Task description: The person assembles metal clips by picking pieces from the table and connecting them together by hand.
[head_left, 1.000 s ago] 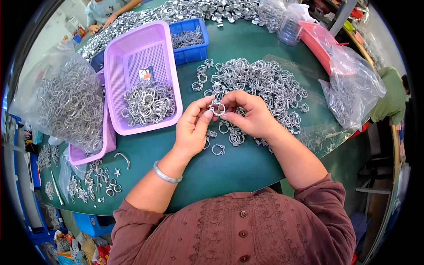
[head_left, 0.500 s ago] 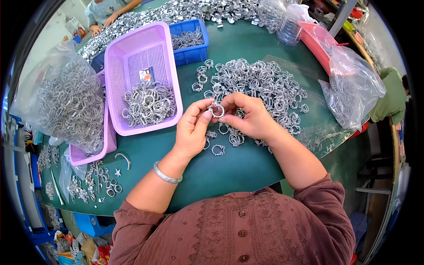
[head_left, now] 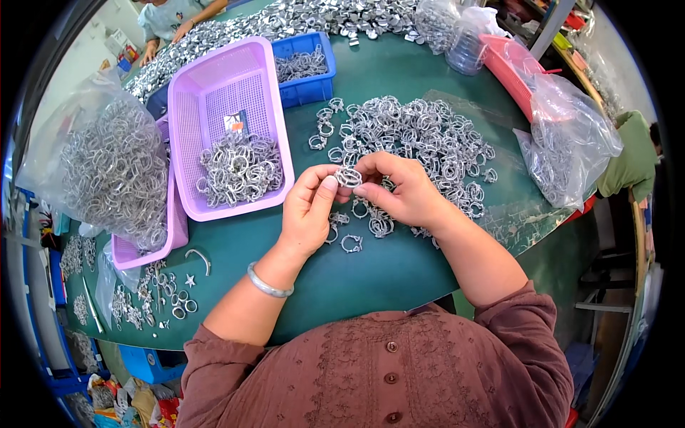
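Observation:
Between my fingertips is a silver-grey metal ring (head_left: pixel 348 177), turned so its band shows at a slant. My left hand (head_left: pixel 308 207) pinches it from the left with thumb and fingers, and a bangle circles that wrist. My right hand (head_left: pixel 399 187) grips its other side between thumb and forefinger. Just beyond and to the right spreads a large pile of similar metal rings (head_left: pixel 421 135) on the green tabletop. One loose ring (head_left: pixel 351 244) lies nearer me, below my hands.
To the left, a purple basket (head_left: pixel 187 143) holds a heap of rings, beside a bulging plastic bag (head_left: pixel 107 171) of them. A blue bin (head_left: pixel 308 91) stands behind. Farther off, a person (head_left: pixel 171 25) sits by a long heap of metal pieces (head_left: pixel 285 21). A red basket (head_left: pixel 508 75) is at right.
The ring has been tilted between my fingers, from its round opening facing up to a flatter, slanted view. Both hands have barely shifted.

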{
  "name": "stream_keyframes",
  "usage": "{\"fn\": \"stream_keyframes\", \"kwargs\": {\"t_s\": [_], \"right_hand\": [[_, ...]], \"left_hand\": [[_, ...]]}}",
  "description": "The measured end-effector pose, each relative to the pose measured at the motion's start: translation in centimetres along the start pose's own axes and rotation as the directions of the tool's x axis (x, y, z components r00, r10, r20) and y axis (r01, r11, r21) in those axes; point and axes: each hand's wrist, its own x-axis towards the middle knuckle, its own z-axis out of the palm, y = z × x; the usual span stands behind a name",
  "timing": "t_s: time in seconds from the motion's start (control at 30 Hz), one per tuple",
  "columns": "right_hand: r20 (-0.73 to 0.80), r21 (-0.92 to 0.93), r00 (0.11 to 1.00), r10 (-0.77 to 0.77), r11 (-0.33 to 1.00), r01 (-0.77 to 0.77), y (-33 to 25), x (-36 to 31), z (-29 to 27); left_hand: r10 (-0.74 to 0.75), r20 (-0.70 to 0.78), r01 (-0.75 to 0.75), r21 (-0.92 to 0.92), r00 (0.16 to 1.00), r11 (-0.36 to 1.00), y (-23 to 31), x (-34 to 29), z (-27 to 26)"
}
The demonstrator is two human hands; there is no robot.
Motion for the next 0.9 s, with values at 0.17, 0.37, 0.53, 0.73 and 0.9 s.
{"fn": "stream_keyframes", "kwargs": {"t_s": [0.17, 0.37, 0.53, 0.73, 0.9], "right_hand": [[0.03, -0.084, 0.997, 0.067, 0.994, -0.064, 0.27, -0.12, -0.29], [0.074, 0.2, 0.978, 0.197, 0.958, -0.208, 0.33, -0.16, 0.08], [0.193, 0.342, 0.937, 0.29, 0.876, -0.342, 0.3, -0.1, -0.3], [0.245, 0.433, 0.923, 0.297, 0.818, -0.379, 0.1, 0.04, -0.36], [0.245, 0.431, 0.926, 0.286, 0.824, -0.369, 0.29, 0.07, -0.46]], "left_hand": [[-0.035, -0.03, 0.034, -0.028, 0.999, 0.999, -0.01, -0.22, 0.2], [-0.061, -0.036, 0.06, -0.017, 0.998, 0.998, 0.12, -0.25, 0.07], [-0.104, -0.052, 0.104, -0.009, 0.993, 0.995, 0.31, -0.25, 0.22], [-0.107, -0.026, 0.107, 0.02, 0.994, 0.994, 0.42, -0.43, 0.18], [-0.118, -0.044, 0.119, 0.019, 0.992, 0.993, 0.29, -0.31, 0.21]]}}
